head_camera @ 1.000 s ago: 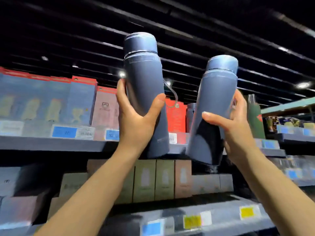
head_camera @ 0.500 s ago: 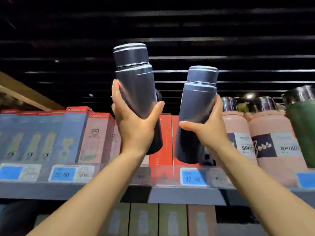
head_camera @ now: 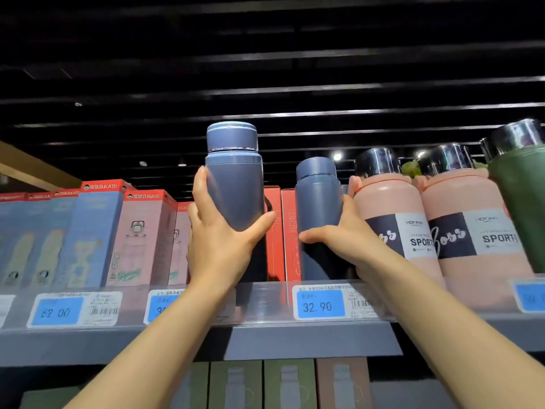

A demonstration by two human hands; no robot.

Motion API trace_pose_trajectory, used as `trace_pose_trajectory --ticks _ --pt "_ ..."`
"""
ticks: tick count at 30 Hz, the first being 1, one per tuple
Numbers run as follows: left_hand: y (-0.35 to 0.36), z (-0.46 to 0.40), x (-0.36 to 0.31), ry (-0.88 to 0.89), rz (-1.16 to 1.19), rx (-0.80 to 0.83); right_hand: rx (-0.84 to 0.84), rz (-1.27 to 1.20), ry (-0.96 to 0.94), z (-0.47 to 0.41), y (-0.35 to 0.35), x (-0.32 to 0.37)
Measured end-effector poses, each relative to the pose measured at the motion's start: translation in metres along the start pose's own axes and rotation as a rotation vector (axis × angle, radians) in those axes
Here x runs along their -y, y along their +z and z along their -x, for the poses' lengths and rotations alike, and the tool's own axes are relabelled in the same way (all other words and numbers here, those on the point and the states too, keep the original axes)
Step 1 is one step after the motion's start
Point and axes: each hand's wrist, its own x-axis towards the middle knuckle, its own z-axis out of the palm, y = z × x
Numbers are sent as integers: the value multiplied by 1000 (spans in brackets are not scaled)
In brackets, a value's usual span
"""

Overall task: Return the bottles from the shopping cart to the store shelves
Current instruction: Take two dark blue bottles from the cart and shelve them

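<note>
Store aisle, upper shelving, black slatted ceiling overhead.

Nearest: two bare forearms reaching up from the bottom of the view. Grey shelf (head_camera: 312, 339), front lip carrying a clear price rail and a blue tag reading 32.90 (head_camera: 320, 305).

Left hand (head_camera: 219, 243): fingers and thumb curled round the lower body of the taller blue bottle (head_camera: 234, 184), upright; its base is hidden behind the hand, so contact with the shelf cannot be told.

Right hand (head_camera: 343, 240): thumb across the front, fingers wrapped behind the second blue bottle (head_camera: 317, 208), upright, its base hidden behind the rail.

Change noted: half a second ago both bottles were tilted and raised clear above the shelf edge; now both are lowered, upright and inside the shelf line, the right one deeper and lower than the left. Judgement: the placing step is nearly complete for the right bottle, slightly behind for the left; release is not yet made.

Behind: red cartons (head_camera: 284, 231) standing just behind and between the two bottles.

Flanks: pink boxed flask (head_camera: 141, 237) near the left hand, which overlaps the next box; pink sports bottle (head_camera: 386, 219) just beside the right hand, knuckles close to or touching it. Further right, a second pink bottle and a green one.

Open room: the slot between boxes and pink bottle is narrow; clearance is free upward only.
</note>
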Motion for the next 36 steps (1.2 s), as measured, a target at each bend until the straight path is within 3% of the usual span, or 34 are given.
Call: trace_pose_trajectory --ticks 9,23,36 --pt "1 3 0 12 -132 135 -272 768 -147 41 7 6" --pt "3 -1 3 -53 -120 181 -366 898 -117 44 10 3" --pt "16 -12 -3 -242 -5 338 -445 690 -265 49 9 -4"
